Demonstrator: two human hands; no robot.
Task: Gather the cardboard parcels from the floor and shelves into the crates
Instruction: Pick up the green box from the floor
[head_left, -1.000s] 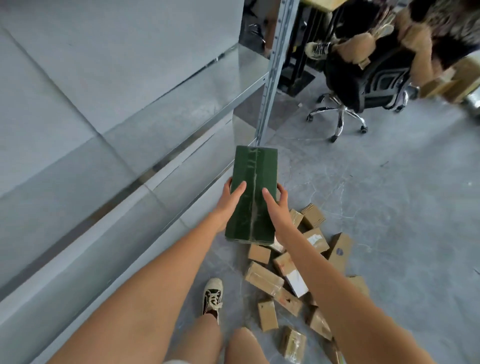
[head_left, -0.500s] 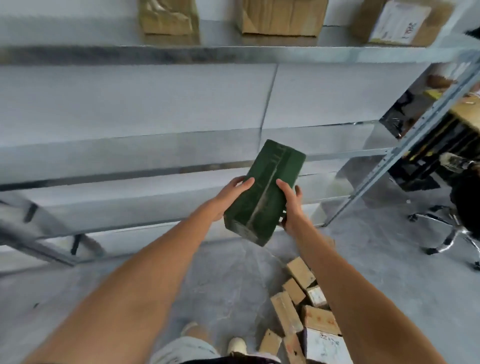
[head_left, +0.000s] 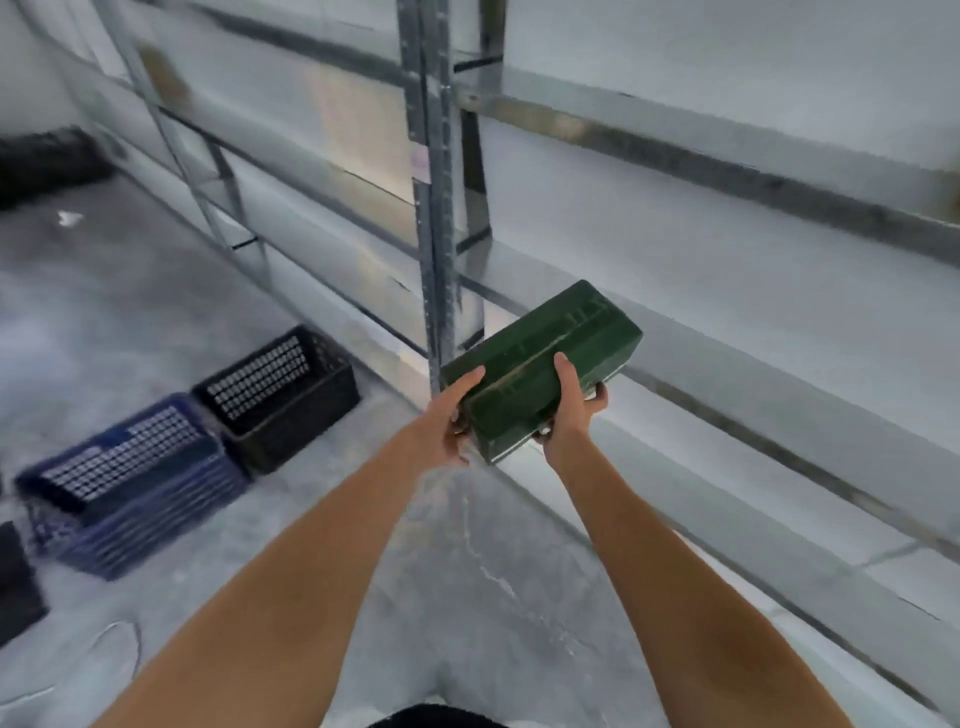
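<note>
Between both hands, held in the air before the metal shelf (head_left: 727, 291), sits a green parcel (head_left: 540, 364): left hand (head_left: 447, 421) and right hand (head_left: 569, 410) grip its sides. Left of them, on the floor, stand a black crate (head_left: 280, 395) and a blue crate (head_left: 130, 483).

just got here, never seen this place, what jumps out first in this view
A green box sits mid-frame, gripped at its near end by the left hand and right hand, in front of the bare metal shelves. Down on the floor at left stand two mesh-sided crates side by side, a black crate nearer the shelves and a blue crate beside it.
</note>
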